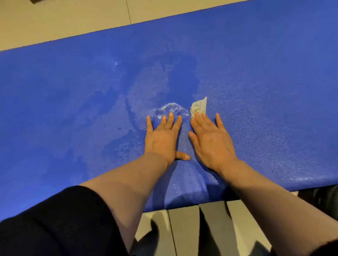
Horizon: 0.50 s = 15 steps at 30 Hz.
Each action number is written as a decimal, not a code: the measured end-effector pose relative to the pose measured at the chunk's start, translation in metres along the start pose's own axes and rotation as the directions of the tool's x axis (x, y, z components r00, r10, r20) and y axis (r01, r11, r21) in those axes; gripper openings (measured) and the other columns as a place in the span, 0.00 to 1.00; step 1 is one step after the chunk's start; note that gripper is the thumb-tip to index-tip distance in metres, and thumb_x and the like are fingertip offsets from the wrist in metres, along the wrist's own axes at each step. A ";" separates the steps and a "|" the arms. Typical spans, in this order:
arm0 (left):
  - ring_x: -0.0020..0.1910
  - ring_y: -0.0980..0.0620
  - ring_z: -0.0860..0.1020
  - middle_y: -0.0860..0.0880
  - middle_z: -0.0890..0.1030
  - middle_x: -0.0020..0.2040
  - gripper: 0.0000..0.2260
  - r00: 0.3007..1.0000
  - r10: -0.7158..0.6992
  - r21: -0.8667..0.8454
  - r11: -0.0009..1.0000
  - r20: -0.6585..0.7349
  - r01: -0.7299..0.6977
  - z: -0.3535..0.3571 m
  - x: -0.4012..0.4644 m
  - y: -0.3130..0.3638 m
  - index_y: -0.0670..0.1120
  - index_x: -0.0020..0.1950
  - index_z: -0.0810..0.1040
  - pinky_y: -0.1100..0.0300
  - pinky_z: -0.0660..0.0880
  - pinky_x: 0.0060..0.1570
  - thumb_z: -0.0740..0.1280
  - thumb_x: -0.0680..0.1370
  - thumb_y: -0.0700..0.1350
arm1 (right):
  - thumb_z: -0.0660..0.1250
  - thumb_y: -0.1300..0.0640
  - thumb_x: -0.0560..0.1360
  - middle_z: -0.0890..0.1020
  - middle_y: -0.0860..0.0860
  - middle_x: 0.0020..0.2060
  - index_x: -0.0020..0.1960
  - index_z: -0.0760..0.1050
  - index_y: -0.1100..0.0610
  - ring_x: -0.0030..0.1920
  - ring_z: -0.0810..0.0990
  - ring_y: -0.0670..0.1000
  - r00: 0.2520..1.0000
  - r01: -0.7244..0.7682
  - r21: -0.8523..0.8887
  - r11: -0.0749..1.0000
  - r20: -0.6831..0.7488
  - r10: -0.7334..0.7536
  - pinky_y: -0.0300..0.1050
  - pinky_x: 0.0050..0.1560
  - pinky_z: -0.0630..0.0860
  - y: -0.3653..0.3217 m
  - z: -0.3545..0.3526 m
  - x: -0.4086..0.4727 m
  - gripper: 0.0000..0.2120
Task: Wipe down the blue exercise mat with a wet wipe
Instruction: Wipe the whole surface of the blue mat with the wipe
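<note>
The blue exercise mat (pixel 73 102) lies across the floor and fills most of the view; wet, shiny patches spread around its middle. My left hand (pixel 163 138) lies flat on the mat, fingers straight and spread. Just to its right, my right hand (pixel 210 140) presses flat on a crumpled grey-white wet wipe (pixel 199 106). The wipe sticks out beyond my fingertips; the rest of it is hidden under my fingers.
Beige floor tiles (pixel 76 20) run beyond the mat's far edge, and more tiles (pixel 184 232) show at the near edge between my arms. A dark object (pixel 37 1) sits at the top left corner. My black sleeve (pixel 54 224) covers the lower left.
</note>
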State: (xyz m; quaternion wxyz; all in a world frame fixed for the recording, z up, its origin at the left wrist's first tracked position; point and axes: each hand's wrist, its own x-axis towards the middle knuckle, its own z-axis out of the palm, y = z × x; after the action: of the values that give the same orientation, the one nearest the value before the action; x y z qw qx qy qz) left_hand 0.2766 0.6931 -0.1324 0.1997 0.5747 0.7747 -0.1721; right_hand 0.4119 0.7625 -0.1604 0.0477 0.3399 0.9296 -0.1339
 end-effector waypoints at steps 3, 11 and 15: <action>0.79 0.48 0.45 0.47 0.43 0.80 0.53 1.000 0.026 0.006 1.000 -0.018 -0.025 0.002 0.001 -0.006 0.50 0.79 0.38 0.38 0.35 0.72 0.63 0.67 0.74 | 0.42 0.45 0.83 0.51 0.52 0.79 0.79 0.51 0.57 0.78 0.49 0.51 0.997 -0.050 -0.063 0.997 0.059 0.054 0.56 0.75 0.39 0.008 -0.011 0.037 0.28; 0.56 0.41 0.76 0.44 0.78 0.62 0.24 0.848 0.009 -0.245 0.956 -0.531 -0.163 0.012 0.019 -0.034 0.42 0.66 0.75 0.42 0.64 0.68 0.54 0.80 0.57 | 0.39 0.44 0.81 0.52 0.53 0.79 0.78 0.53 0.58 0.78 0.50 0.51 0.997 -0.026 -0.092 0.995 0.068 0.032 0.56 0.76 0.40 0.003 -0.020 0.057 0.30; 0.77 0.45 0.56 0.45 0.56 0.79 0.24 0.911 -0.018 -0.301 0.946 -0.412 -0.118 -0.011 0.052 -0.045 0.43 0.78 0.60 0.50 0.50 0.76 0.58 0.83 0.50 | 0.34 0.41 0.79 0.54 0.53 0.78 0.78 0.55 0.58 0.78 0.51 0.50 0.994 -0.026 -0.094 0.995 0.105 0.036 0.56 0.75 0.38 0.007 -0.026 0.063 0.35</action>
State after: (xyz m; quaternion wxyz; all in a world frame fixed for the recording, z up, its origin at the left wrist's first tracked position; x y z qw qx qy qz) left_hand 0.2190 0.7287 -0.1481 0.1278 0.5778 0.8016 0.0851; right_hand 0.3688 0.8138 -0.1479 0.1146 0.3441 0.9256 -0.1080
